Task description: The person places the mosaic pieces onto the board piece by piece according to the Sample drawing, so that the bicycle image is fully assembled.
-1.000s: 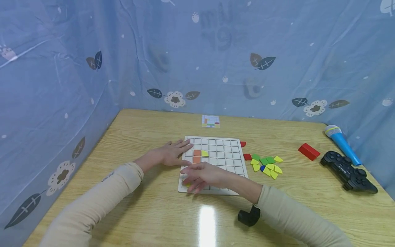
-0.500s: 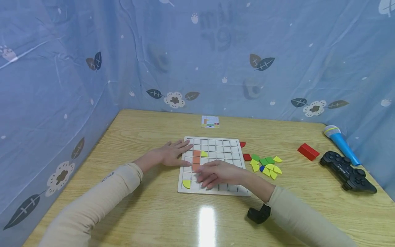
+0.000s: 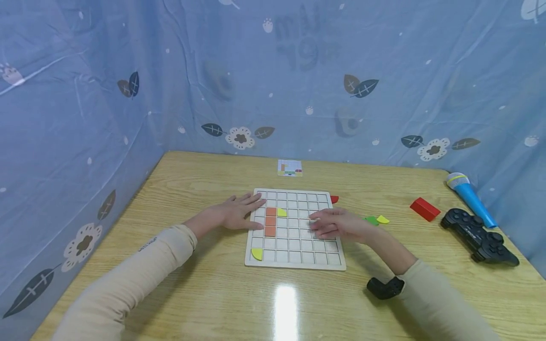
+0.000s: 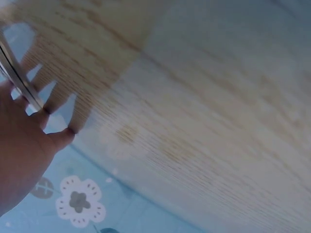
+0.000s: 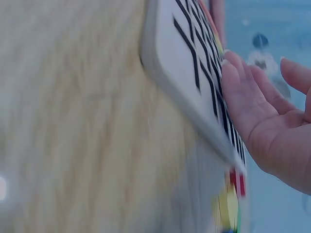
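Note:
A white gridded board (image 3: 294, 261) lies on the table. My left hand (image 3: 233, 214) rests on its left edge with fingers spread; the left wrist view shows these fingers at the board's rim. Three orange squares (image 3: 270, 221) stand in a column on the grid. Beside the top one lies a yellow quarter-circle piece (image 3: 281, 212), and another yellow quarter-circle (image 3: 257, 254) occupies the bottom-left corner cell. Over the board's right part hovers my right hand (image 3: 341, 224), fingers relaxed, nothing between them. In the right wrist view its palm (image 5: 267, 107) appears bare.
Behind the right hand, green pieces (image 3: 372, 220) and a yellow piece (image 3: 383, 219) show; other loose pieces are hidden. A red piece (image 3: 334, 199) touches the board's right side. A pattern card (image 3: 289, 167), red block (image 3: 424, 209), game controller (image 3: 477, 237) and toy microphone (image 3: 471, 199) lie farther out.
My right hand has moved from the board's lower left to its right side, uncovering the corner yellow piece and lowest orange square and covering most loose pieces. The left hand stays put.

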Available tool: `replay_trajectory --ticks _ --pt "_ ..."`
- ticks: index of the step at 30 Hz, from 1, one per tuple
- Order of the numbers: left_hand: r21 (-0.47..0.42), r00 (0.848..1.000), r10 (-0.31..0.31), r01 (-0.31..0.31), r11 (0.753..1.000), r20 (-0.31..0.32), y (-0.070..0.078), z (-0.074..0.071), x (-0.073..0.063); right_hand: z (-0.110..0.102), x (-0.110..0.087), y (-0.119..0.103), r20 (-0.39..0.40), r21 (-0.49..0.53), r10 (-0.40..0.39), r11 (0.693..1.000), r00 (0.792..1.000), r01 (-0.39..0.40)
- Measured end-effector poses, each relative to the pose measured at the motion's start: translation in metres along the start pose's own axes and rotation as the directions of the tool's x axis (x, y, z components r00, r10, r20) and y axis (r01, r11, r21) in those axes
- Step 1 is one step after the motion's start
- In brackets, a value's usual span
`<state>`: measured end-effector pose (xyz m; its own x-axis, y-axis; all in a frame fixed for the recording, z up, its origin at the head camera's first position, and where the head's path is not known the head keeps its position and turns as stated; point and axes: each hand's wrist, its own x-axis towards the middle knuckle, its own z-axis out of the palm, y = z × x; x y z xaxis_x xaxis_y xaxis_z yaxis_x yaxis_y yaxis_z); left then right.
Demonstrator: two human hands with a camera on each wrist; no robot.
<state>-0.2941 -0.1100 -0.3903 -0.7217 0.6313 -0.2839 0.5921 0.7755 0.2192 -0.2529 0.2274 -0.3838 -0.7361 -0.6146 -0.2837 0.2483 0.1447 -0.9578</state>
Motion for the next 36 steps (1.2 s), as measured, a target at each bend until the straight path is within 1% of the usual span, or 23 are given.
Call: replay_trajectory --ticks 6,11,15,19,21,26,28,30,32,34,36 --pt "-0.001 1.0 0.007 -0.007 1.0 0.004 0.0 0.0 0.001 -0.029 -0.015 0.002 -0.058 0.012 -0.023 1.0 0.998 0.024" --pt "-0.003 1.0 0.009 -0.009 1.0 0.013 0.0 0.0 0.001 -0.049 -0.027 0.002 -0.13 0.039 -0.038 0.998 0.991 0.043" --pt "0.01 1.0 0.008 -0.008 1.0 0.02 -0.002 0.001 0.002 -0.065 -0.039 0.002 -0.181 0.028 -0.059 0.997 0.982 0.066" --pt "0.01 1.0 0.01 -0.011 1.0 0.018 -0.002 0.002 0.003 -0.081 -0.051 0.003 -0.247 0.006 -0.052 0.998 0.968 0.056" --pt "0.01 1.0 -0.001 0.0 1.0 0.022 -0.002 0.002 0.004 -0.089 -0.057 0.004 -0.278 0.005 -0.046 0.999 0.96 0.049" --pt "0.019 1.0 -0.018 0.017 1.0 0.025 -0.002 0.003 0.004 -0.104 -0.073 0.003 -0.311 -0.013 -0.05 0.999 0.949 0.048" --pt "0.012 1.0 -0.005 0.005 1.0 0.016 -0.001 0.002 0.003 -0.109 -0.077 0.004 -0.33 -0.039 -0.052 0.998 0.943 0.042" --pt "0.007 1.0 0.002 -0.002 1.0 0.012 0.0 0.001 0.002 -0.112 -0.081 0.006 -0.361 -0.103 -0.06 0.994 0.931 0.024" --pt "0.004 1.0 0.013 -0.013 1.0 0.004 0.001 0.0 0.0 -0.115 -0.084 0.009 -0.391 -0.184 -0.073 0.983 0.918 -0.001" --pt "0.002 1.0 0.016 -0.016 1.0 -0.002 0.002 0.0 -0.001 -0.117 -0.086 0.011 -0.413 -0.297 -0.096 0.954 0.905 -0.034" --pt "0.005 1.0 0.016 -0.016 1.0 -0.006 0.002 0.0 -0.001 -0.119 -0.089 0.014 -0.412 -0.4 -0.128 0.915 0.902 -0.053"
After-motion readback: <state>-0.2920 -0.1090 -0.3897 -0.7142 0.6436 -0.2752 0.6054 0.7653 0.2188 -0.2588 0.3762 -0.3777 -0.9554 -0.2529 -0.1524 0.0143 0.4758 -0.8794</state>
